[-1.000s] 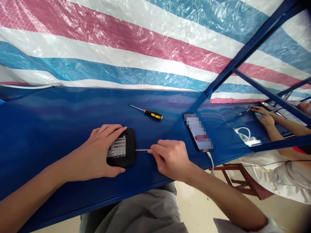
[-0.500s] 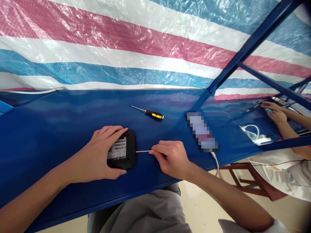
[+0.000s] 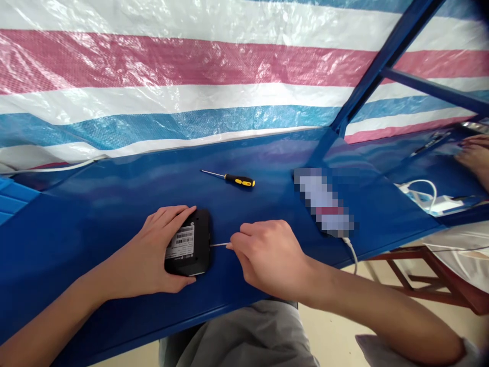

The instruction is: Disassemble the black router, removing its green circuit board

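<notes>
A small black box with a white barcode label lies on the blue table. My left hand is wrapped round its left side, thumb at the near edge and fingers over the far edge. My right hand pinches a thin white stick, whose tip touches the box's right edge.
A yellow-and-black screwdriver lies farther back on the table. A phone with a white cable lies to the right. Another person's hand rests on the neighbouring table beyond a blue frame post. A striped tarp hangs behind.
My right hand has moved left toward the box, so less of the white stick shows between fingers and box. The view has tilted and shifted a little. My left hand keeps its hold.
</notes>
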The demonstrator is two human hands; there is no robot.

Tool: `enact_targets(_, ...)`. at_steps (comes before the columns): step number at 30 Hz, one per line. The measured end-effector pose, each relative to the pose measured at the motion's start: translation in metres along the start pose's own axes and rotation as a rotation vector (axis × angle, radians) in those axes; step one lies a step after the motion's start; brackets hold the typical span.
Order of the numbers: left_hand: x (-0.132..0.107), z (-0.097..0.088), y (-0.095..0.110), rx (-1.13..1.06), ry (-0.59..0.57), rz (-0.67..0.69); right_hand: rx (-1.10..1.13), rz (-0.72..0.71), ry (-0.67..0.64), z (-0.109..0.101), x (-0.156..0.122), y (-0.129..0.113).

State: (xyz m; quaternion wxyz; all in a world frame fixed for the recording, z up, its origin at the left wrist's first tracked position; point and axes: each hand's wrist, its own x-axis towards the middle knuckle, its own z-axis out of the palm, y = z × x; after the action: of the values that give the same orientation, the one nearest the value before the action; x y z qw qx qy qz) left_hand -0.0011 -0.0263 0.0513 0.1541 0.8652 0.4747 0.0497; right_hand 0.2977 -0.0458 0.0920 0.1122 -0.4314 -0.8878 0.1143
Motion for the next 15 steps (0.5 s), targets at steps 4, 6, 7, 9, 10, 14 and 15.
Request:
enact_targets(4, -0.003, -0.002, 0.007, -0.079, 0.067, -0.028, -0.001, 0.005, -0.114, -0.014, 0.006, -0.003)
enact_targets(6, -0.003, -0.003, 0.010, -0.105, 0.078, -0.040, 0.011, -0.003, -0.128, -0.016, 0.007, -0.003)
enact_targets(7, -0.004, -0.004, 0.011, -0.115, 0.074, -0.043, 0.022, -0.006, -0.128, -0.016, 0.007, -0.003)
enact_targets(9, -0.004, -0.004, 0.012, -0.133, 0.067, -0.053, 0.042, -0.007, -0.127, -0.016, 0.006, -0.002)
enact_targets(10, -0.004, -0.005, 0.012, -0.142, 0.067, -0.058, 0.051, -0.004, -0.127, -0.016, 0.006, -0.001)
enact_targets(14, -0.004, -0.004, 0.012, -0.157, 0.079, -0.051, 0.073, 0.034, -0.140, -0.017, 0.007, 0.000)
enact_targets(15, -0.004, -0.004, 0.012, -0.153, 0.082, -0.047, 0.080, 0.042, -0.137, -0.017, 0.007, 0.000)
